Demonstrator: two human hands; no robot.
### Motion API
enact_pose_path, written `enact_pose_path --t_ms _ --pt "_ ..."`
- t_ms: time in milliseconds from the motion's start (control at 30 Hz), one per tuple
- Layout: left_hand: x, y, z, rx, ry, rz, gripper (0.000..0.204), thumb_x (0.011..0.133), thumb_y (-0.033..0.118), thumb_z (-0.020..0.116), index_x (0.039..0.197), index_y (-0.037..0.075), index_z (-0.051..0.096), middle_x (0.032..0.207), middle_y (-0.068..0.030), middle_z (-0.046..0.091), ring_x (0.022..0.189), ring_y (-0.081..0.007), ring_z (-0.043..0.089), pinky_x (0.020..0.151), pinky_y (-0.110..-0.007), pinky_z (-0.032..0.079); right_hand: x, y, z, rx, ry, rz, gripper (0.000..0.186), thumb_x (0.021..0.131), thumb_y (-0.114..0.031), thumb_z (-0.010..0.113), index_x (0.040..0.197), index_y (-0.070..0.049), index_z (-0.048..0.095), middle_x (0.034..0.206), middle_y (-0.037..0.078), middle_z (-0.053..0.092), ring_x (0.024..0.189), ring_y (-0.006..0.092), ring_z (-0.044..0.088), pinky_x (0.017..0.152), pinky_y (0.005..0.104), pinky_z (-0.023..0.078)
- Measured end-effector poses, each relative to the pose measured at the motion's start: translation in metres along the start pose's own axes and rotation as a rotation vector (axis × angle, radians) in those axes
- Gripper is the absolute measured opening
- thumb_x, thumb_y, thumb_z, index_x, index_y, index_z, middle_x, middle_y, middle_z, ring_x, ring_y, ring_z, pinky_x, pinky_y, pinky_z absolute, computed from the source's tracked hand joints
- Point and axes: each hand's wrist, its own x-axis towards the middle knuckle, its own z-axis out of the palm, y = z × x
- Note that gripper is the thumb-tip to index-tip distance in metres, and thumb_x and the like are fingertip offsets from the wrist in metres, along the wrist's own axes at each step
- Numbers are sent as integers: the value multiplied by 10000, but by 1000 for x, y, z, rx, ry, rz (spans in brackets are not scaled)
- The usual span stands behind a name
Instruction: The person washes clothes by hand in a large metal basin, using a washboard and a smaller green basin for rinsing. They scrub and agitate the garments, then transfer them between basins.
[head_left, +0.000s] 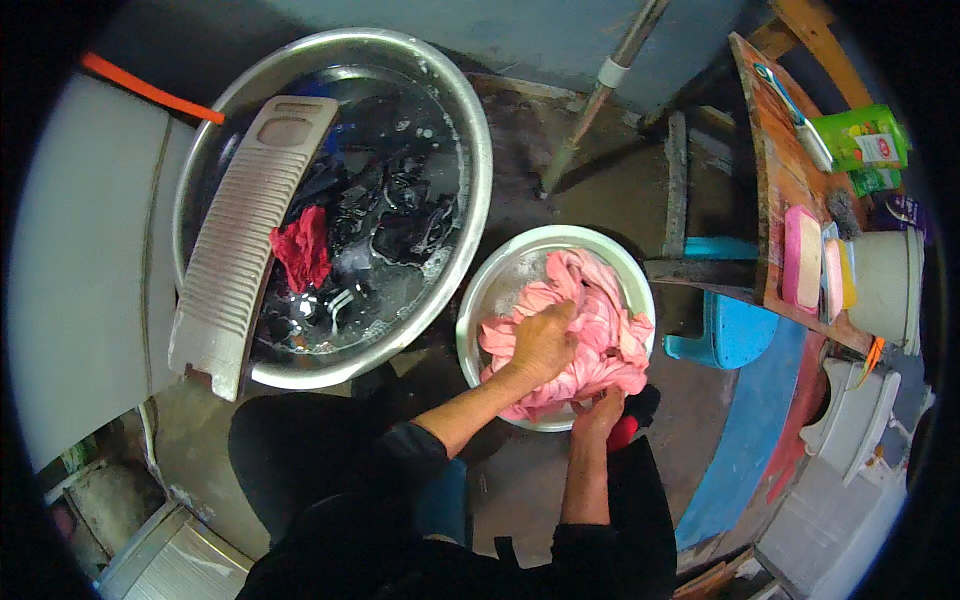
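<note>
A bundle of wet pink cloth lies heaped in a small pale basin on the floor in front of me. My left hand is closed on the middle of the pink cloth, back of the hand upward. At the basin's near right rim, my right hand grips the edge of the same cloth; some of its fingers are hidden under the folds. The kind of garment cannot be made out.
A large metal tub of dark soapy water stands at left, holding dark clothes and a red cloth. A ribbed washboard leans across it. At right are a blue stool and a wooden table carrying brushes and a green pouch.
</note>
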Motion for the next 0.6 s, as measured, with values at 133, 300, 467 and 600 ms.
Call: enact_pose_path --t_ms 133,300,467,600 --pt "-9 20 7 -42 -74 80 324 674 77 612 981 29 520 881 -208 603 806 -392 597 686 -476 489 29 19 -8 145 -337 -60 287 894 -336 478 1071 -120 542 1030 40 590 916 178 567 723 404 480" --pt "-13 43 19 131 -132 169 267 647 65 609 897 35 522 807 -174 568 749 -366 602 627 -444 495 43 46 11 265 -486 -10 289 882 -370 503 1023 -124 556 985 37 594 913 182 569 735 427 480" --pt "-39 12 49 361 -255 268 197 726 131 545 896 31 527 895 -122 564 821 -282 607 695 -386 501 44 60 18 310 -587 53 300 869 -404 528 975 -127 569 940 35 599 909 186 570 747 451 480" --pt "-35 -20 60 382 -413 251 294 724 148 576 999 41 579 931 -141 583 856 -305 609 742 -434 492 54 45 2 177 -512 44 313 859 -431 548 936 -129 580 904 33 602 907 189 571 756 471 480"
